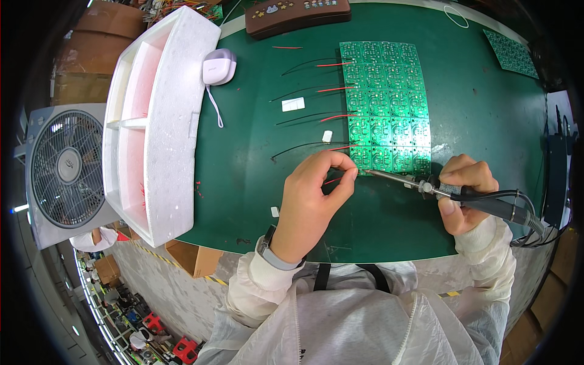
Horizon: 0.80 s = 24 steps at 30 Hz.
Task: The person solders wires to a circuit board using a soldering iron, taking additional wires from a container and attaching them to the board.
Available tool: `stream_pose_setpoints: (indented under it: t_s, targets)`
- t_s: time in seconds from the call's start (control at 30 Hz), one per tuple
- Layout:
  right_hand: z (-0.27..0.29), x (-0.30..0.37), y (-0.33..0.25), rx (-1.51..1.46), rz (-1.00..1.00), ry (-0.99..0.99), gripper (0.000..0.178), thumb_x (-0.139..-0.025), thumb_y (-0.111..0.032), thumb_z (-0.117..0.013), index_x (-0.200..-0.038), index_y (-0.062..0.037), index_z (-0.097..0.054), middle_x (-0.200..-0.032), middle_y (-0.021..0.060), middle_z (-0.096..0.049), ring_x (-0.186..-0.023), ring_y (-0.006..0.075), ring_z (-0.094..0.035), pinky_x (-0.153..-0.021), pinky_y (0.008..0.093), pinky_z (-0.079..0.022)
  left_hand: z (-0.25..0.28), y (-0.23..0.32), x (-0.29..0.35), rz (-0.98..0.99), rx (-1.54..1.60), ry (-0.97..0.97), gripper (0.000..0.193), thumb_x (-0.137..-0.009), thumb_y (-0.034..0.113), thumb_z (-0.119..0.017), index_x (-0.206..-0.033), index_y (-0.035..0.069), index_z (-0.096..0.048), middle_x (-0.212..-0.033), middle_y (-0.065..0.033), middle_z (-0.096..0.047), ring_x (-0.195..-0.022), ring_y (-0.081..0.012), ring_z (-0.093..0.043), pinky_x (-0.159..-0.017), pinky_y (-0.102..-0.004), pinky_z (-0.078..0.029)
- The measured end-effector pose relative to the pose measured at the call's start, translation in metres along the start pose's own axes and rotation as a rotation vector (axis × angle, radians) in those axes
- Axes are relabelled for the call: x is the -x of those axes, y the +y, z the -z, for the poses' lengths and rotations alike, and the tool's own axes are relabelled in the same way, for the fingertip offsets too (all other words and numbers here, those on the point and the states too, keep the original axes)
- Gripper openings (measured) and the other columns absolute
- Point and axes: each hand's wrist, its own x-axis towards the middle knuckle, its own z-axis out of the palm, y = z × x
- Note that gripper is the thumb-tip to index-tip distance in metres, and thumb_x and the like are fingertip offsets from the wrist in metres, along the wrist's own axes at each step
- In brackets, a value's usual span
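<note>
A green circuit board panel (387, 104) lies on the green work mat, divided into several small boards. Black wires (304, 92) and red wires (336, 90) stick out from its left edge in rows. By the panel's near left corner, my left hand (312, 193) is closed in a pinch on a red wire (333, 180); the wire's end is partly hidden by the fingers. My right hand (467, 190) grips a soldering iron (496, 207) from the right. The iron's tip points left to that same corner, close to my left fingertips; whether it touches cannot be made out.
At left stands a white foam box (173, 134) with compartments, beside a fan (68, 163). A pale earbud case (219, 67), a brown pencil case (297, 17) and a loose red wire (287, 47) lie on the mat. Another green panel (512, 53) sits far right.
</note>
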Motion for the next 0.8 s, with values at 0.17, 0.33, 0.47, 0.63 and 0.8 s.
stream_pose_setpoints:
  t_s: [0.17, 0.33, 0.47, 0.63, 0.8]
  targets:
    - [-0.0003, -0.0001, -0.0008, 0.019, 0.016, 0.003, 0.025, -0.061, -0.011, -0.064, -0.076, 0.0012, -0.048, -0.060, 0.0106, -0.054, -0.047, 0.0143, -0.049, -0.042, 0.0234, -0.039, -0.0011, 0.0010, 0.0001, -0.041, -0.040, 0.013, 0.006, -0.074, 0.002, -0.058, -0.078, 0.001, -0.053, -0.070, 0.0017, -0.053, -0.052, -0.0023, -0.034, -0.046, -0.0169, -0.030]
    - [-0.0022, 0.0015, 0.0013, -0.015, 0.035, 0.013, 0.026, -0.060, -0.011, -0.064, -0.076, 0.0018, -0.049, -0.060, 0.0107, -0.054, -0.047, 0.0144, -0.049, -0.042, 0.0230, -0.038, -0.0023, 0.0005, -0.0005, -0.094, -0.099, 0.044, 0.006, -0.074, 0.003, -0.058, -0.077, 0.002, -0.052, -0.069, -0.0006, -0.052, -0.052, -0.0057, -0.038, -0.046, -0.0189, -0.031]
    - [-0.0015, 0.0025, 0.0024, -0.041, 0.058, 0.024, 0.026, -0.059, -0.010, -0.064, -0.076, 0.0020, -0.049, -0.060, 0.0099, -0.053, -0.047, 0.0138, -0.048, -0.041, 0.0224, -0.037, -0.0015, 0.0036, -0.0014, -0.071, -0.098, 0.027, 0.006, -0.074, 0.003, -0.058, -0.077, 0.002, -0.052, -0.070, -0.0013, -0.053, -0.055, -0.0068, -0.041, -0.047, -0.0195, -0.033]
    - [-0.0006, 0.0034, 0.0049, -0.067, 0.108, 0.075, 0.026, -0.060, -0.010, -0.063, -0.078, 0.0017, -0.048, -0.059, 0.0082, -0.051, -0.045, 0.0122, -0.045, -0.041, 0.0228, -0.036, -0.0016, 0.0021, -0.0011, -0.080, -0.100, 0.022, 0.007, -0.074, 0.002, -0.058, -0.077, 0.001, -0.052, -0.071, -0.0026, -0.053, -0.058, -0.0090, -0.045, -0.050, -0.0206, -0.036]
    - [0.0001, 0.0035, 0.0019, -0.052, 0.025, 0.050, 0.026, -0.061, -0.010, -0.063, -0.079, 0.0005, -0.048, -0.058, 0.0083, -0.051, -0.046, 0.0121, -0.045, -0.042, 0.0232, -0.036, -0.0015, 0.0018, -0.0015, -0.173, -0.170, 0.058, 0.009, -0.072, 0.000, -0.059, -0.077, 0.001, -0.051, -0.072, -0.0055, -0.054, -0.061, -0.0162, -0.051, -0.053, -0.0249, -0.040]
